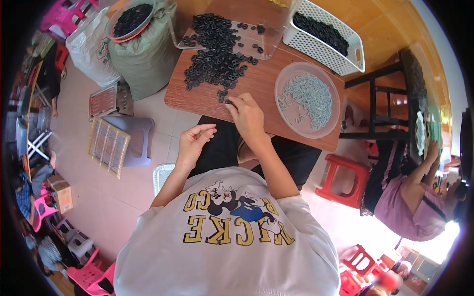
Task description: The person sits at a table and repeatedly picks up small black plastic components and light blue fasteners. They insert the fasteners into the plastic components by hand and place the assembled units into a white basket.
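Note:
At the near edge of the brown wooden table point(261, 93), my right hand point(248, 118) pinches a small black two-holed piece point(228, 102) between thumb and finger. A heap of the same black pieces point(215, 64) spreads across the table just beyond it. My left hand point(193, 144) hovers above my lap, apart from the table, with thumb and fingertips pressed together. Whatever lies between them, if anything, is too small to make out. To the right of my right hand, a round clear tub point(279, 93) holds many small grey-blue screw-like parts point(311, 98).
Beyond the heap lies a clear plastic tray point(269, 37). A white basket point(358, 54) of black pieces stands at the far right. Full sacks point(143, 64) and a grey stool point(140, 140) are on the left. A red stool point(343, 182) and a person point(410, 202) are on the right.

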Tool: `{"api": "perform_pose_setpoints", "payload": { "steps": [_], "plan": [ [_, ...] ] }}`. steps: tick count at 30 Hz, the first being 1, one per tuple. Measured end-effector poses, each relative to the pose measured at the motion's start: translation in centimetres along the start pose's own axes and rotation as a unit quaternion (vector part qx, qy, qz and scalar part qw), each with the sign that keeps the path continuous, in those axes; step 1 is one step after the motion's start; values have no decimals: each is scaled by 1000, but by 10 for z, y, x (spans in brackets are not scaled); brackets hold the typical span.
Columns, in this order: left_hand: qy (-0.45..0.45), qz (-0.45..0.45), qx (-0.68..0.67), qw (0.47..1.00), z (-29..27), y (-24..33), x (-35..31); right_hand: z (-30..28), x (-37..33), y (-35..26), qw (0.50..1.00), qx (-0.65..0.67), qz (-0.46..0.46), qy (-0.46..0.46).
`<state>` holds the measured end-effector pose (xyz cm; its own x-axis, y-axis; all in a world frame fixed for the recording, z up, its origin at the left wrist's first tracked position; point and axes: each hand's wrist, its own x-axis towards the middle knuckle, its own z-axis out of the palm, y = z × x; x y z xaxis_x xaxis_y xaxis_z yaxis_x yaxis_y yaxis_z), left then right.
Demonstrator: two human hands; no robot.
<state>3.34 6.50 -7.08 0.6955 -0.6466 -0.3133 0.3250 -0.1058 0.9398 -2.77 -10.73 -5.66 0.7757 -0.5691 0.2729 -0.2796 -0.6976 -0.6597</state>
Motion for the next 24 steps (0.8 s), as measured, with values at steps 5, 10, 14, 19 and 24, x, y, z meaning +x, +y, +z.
{"api": "perform_pose_setpoints", "payload": {
  "steps": [5,10,14,19,24],
  "plan": [
    [8,19,0,1000,9,5,8,5,5,6,1000,-12,-22,14],
    [-4,95,46,994,43,31,17,0,-4,12,999,42,-12,19],
    [-79,209,198,954,86,59,32,-22,-47,9,982,175,-12,68],
    [-141,310,339,877,150,70,63,-55,-109,30,967,240,84,5],
    [-164,401,471,769,185,57,101,-68,-159,63,877,354,324,5]
  ]
}}
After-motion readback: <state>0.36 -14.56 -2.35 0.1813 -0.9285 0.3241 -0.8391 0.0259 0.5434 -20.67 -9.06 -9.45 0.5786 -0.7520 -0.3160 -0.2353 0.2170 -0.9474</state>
